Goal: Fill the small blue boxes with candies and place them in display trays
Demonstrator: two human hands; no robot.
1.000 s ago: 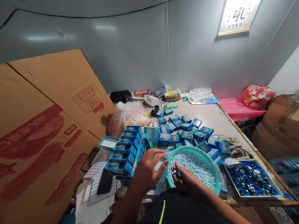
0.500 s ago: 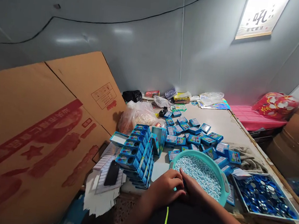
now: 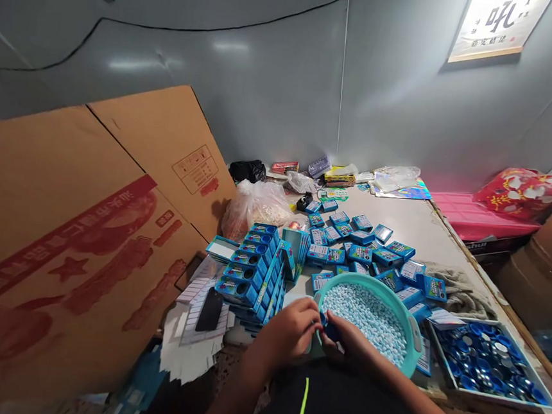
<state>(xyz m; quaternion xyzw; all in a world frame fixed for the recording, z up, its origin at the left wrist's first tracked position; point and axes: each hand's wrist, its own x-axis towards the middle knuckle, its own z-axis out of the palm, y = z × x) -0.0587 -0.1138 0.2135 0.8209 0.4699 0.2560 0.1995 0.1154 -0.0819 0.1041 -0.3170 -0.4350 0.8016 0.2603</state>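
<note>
My left hand (image 3: 294,324) is closed, its fingertips pinched at a small blue piece (image 3: 323,318) by the near left rim of the turquoise basin. Close beside it, my right hand (image 3: 346,335) curls around a dark blue round piece (image 3: 332,331), partly hidden by the fingers. Small pale blue and white pellets (image 3: 368,315) fill much of the turquoise basin (image 3: 412,338), and my right hand and forearm overlap its near edge. Stacked blue printed boxes with round holes (image 3: 246,272) stand left of my hands.
Blue packets (image 3: 361,253) lie scattered behind the basin. At right, a white tray (image 3: 505,402) holds many shiny blue round pieces. A dark phone (image 3: 209,309) rests on papers at left, beside a large cardboard box (image 3: 111,218). A grey cloth (image 3: 461,294) lies near the table edge.
My hands have opened apart slightly, so the blue pieces at the fingertips show more clearly. My left hand has shifted a little left and up. The camera view has shifted slightly.
</note>
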